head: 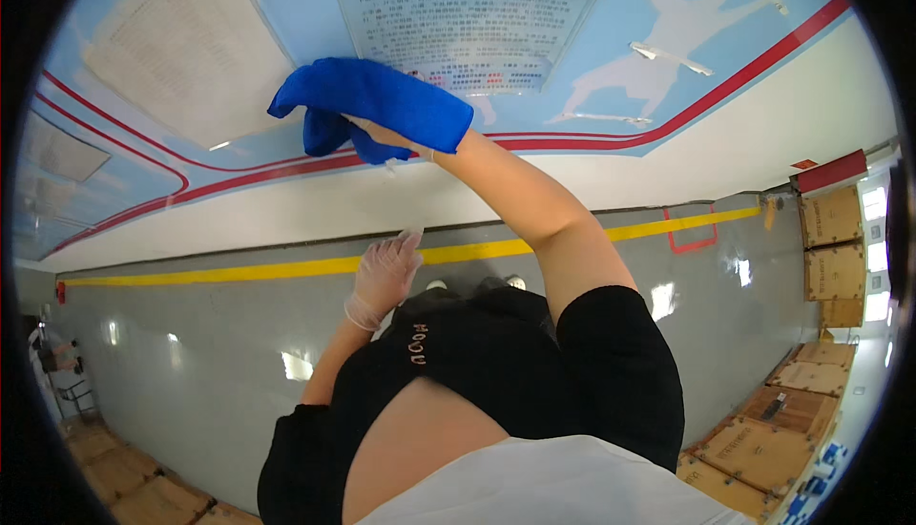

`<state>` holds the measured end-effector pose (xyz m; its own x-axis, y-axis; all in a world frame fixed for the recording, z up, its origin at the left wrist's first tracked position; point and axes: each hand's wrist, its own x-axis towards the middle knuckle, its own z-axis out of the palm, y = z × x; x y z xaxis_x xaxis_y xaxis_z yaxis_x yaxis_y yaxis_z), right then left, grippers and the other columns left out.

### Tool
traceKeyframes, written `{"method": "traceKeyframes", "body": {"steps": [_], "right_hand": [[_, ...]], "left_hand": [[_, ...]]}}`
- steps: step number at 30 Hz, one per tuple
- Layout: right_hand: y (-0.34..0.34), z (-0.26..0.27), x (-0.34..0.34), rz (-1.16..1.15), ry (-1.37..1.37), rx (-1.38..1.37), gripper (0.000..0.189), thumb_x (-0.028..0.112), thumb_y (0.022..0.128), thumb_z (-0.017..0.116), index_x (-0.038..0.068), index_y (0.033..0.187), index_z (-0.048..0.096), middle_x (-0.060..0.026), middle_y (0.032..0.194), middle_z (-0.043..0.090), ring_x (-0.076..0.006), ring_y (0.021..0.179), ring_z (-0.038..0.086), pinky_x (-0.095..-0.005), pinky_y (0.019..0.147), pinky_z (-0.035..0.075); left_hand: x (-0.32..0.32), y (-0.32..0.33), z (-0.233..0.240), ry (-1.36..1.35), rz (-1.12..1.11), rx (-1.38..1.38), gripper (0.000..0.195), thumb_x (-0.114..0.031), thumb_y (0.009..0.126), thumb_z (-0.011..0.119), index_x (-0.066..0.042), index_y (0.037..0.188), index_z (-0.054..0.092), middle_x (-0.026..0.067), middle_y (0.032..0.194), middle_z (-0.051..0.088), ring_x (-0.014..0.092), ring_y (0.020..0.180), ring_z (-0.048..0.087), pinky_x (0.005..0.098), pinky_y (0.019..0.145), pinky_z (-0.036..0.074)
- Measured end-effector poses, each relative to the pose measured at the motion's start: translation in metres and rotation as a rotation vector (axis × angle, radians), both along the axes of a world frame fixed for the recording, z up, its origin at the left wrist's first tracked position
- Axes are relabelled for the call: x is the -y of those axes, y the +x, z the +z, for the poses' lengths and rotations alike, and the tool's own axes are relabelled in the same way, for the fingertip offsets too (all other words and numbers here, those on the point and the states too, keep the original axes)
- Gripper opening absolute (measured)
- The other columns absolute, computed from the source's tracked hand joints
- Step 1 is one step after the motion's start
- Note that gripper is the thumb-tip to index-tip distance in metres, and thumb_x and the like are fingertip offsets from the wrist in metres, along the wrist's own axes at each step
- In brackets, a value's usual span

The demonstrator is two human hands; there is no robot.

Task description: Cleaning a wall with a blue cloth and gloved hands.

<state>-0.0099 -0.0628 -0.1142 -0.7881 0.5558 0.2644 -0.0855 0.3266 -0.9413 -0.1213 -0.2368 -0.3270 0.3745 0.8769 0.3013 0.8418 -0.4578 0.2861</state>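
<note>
A blue cloth (401,99) is draped over my right hand (383,133), which is raised to the wall display; most of the hand is hidden beneath the cloth. Behind and above it is a clear-covered notice with printed writing (472,17), and to its left a pale printed sheet (186,52). My left hand (388,271), in a thin clear glove, hangs in front of the body, fingers bent and apart, with nothing in it. Red stripes (572,144) run along the lower part of the blue display.
Wooden crates (834,274) stand at the right, with more crates (758,446) at the lower right and lower left. A yellow line (286,269) runs along the grey floor beside the wall. A person (57,357) is at the far left.
</note>
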Motion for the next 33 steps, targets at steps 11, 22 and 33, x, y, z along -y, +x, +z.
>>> {"method": "traceKeyframes", "body": {"steps": [11,22,33], "right_hand": [[0.109,-0.181,-0.07,-0.413,0.726,0.536,0.041,0.025,0.093,0.055,0.011,0.131,0.059,-0.0135,0.132,0.06,-0.0299,0.123,0.054,-0.0393,0.108,0.039],[0.179,-0.096,-0.033,-0.766,0.448,-0.339,0.021,0.017,0.089,0.059,0.008,0.105,0.07,-0.0153,0.112,0.068,-0.0344,0.094,0.065,-0.04,0.086,0.052],[0.072,-0.007,-0.062,-0.828,1.315,0.17,0.035,0.015,0.084,0.057,0.013,0.117,0.066,-0.02,0.12,0.062,-0.041,0.121,0.052,-0.049,0.107,0.037]], "left_hand": [[0.018,-0.019,-0.008,-0.023,0.071,-0.008,0.062,-0.018,0.087,0.066,-0.008,0.143,0.041,0.0103,0.124,0.061,0.028,0.094,0.06,0.0406,0.084,0.047],[0.026,-0.048,-0.015,-0.108,0.149,-0.02,0.057,-0.019,0.09,0.061,-0.007,0.141,0.041,0.0116,0.126,0.059,0.03,0.095,0.061,0.0425,0.08,0.047],[0.022,-0.016,-0.003,-0.104,0.246,0.02,0.045,-0.022,0.09,0.06,-0.007,0.131,0.049,0.0105,0.119,0.062,0.03,0.095,0.062,0.043,0.081,0.048]]}}
